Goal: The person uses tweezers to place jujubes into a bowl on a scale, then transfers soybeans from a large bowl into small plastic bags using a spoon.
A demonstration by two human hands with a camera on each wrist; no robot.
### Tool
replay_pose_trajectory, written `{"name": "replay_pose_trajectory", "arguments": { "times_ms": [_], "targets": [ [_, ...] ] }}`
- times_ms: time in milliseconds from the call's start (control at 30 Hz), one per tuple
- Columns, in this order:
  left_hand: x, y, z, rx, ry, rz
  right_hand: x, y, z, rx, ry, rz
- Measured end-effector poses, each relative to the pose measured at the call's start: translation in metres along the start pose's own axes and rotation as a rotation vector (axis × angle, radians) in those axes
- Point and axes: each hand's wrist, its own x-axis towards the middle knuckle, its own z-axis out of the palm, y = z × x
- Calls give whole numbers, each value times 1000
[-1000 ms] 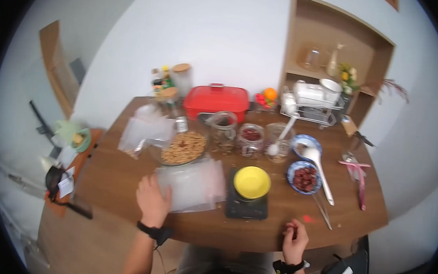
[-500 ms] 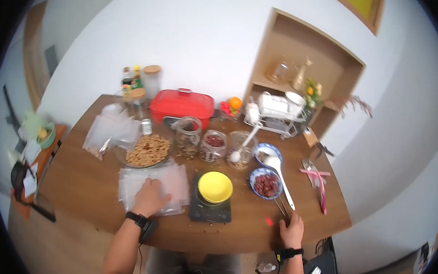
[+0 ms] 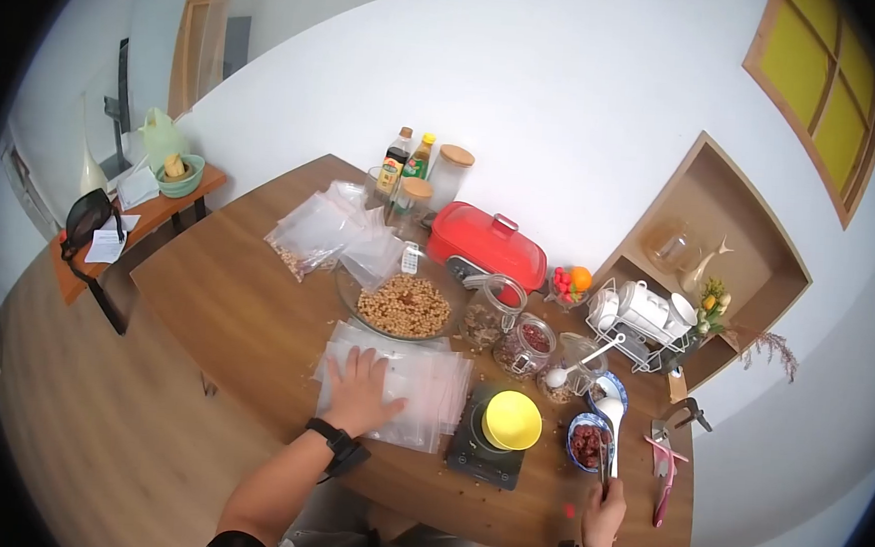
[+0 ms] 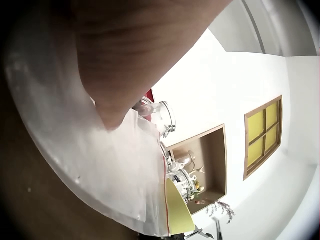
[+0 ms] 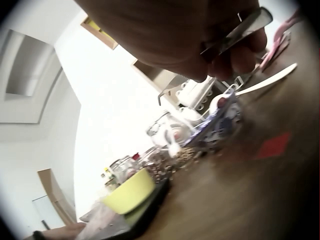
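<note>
My left hand [image 3: 358,394] lies spread, fingers straight, on a stack of clear plastic zip bags [image 3: 428,398]. The bags also fill much of the left wrist view. On the right, my right hand [image 3: 603,519] grips slim metal tongs [image 5: 250,29] by their near end. In the head view their far end reaches over dark red dried fruit [image 3: 585,446] in a blue-and-white bowl [image 3: 572,455]. Between the hands, a yellow bowl [image 3: 513,422] sits on a black kitchen scale [image 3: 483,467].
Behind the bags stands a glass bowl of nuts [image 3: 403,307]. Several glass jars [image 3: 524,345] run rightward from it, before a red electric pot [image 3: 487,244]. A white spoon [image 3: 615,445] leans from a second blue-and-white bowl [image 3: 611,386]. Pink-handled scissors [image 3: 664,488] lie at the right.
My right hand has moved from the table's front edge, picked up the tongs, and brought them to the dried-fruit bowl. The left hand has moved onto the bags and spread. The head view has turned.
</note>
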Motion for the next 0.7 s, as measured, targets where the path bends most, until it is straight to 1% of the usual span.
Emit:
{"name": "replay_pose_trajectory", "arguments": {
  "times_ms": [33,100,167,200,233,300,367,433,467,567,600,700],
  "targets": [
    [0,-1,0,-7,-16,5,9,-36,3,25,-31,-17],
    [1,-2,1,-20,-36,14,26,-87,19,-4,-64,-269],
    [1,-5,3,-26,-45,24,45,-136,44,40,-209,-349],
    [1,-6,4,-24,-47,23,54,-161,59,-13,-250,-386],
    [2,-6,5,-22,-46,24,62,-185,76,-65,-288,-424],
    [3,-5,7,-8,-38,23,80,-226,115,-47,-295,-570],
    [3,-4,9,14,-23,17,100,-257,163,-141,-351,-579],
    [3,-3,6,20,-35,11,113,-289,190,-196,-359,-567],
    [3,-4,8,23,-36,12,119,-299,203,-211,-341,-601],
    [5,-5,4,2,-72,5,128,-309,240,-318,-327,-626],
    [5,-5,4,-8,-82,6,126,-312,241,-361,-336,-678],
    [5,-6,2,8,-84,4,115,-304,237,-341,-361,-763]
  ]
}}
